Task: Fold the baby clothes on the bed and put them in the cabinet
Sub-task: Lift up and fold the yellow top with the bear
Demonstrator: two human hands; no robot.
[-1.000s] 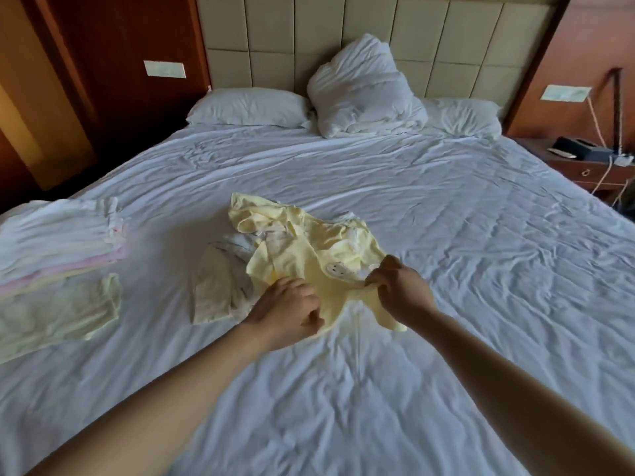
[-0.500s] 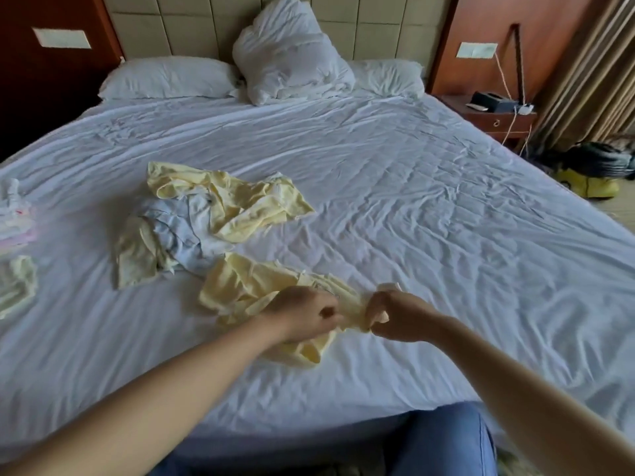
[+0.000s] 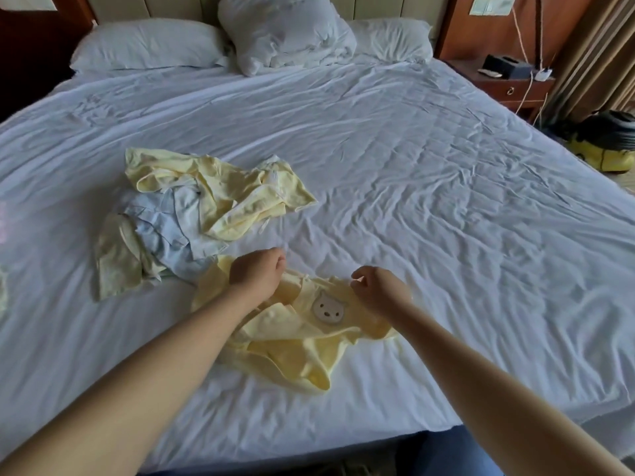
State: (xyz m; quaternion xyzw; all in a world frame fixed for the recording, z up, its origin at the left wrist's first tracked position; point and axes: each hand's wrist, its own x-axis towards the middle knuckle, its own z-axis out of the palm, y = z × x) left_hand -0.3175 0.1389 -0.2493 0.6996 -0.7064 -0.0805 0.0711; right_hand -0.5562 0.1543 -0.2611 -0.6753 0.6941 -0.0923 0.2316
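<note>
The task looks to be in its middle: one yellow bear garment (image 3: 302,338) lies on the near part of the bed (image 3: 446,201), partly spread and not yet folded, while a loose pile of baby clothes (image 3: 192,214) waits just beyond it to the left, still crumpled. No cabinet is in view, so the putting away is yet to come, as far as can be judged. The right hand (image 3: 379,292) has a narrow grip, its curled fingers pinching the garment's far edge beside the bear patch (image 3: 328,309). The left hand (image 3: 256,278) is curled over the garment's far left corner; whether its grip holds cloth I cannot tell. The garment is soft, thin pale yellow knit, limp and creased, with a rounded grey-and-white bear face stitched on. The pile mixes the same yellow cloth with pale blue pieces, all rumpled and overlapping. The white sheet is wrinkled and quilted; plump white pillows (image 3: 147,42) sit at the far end
</note>
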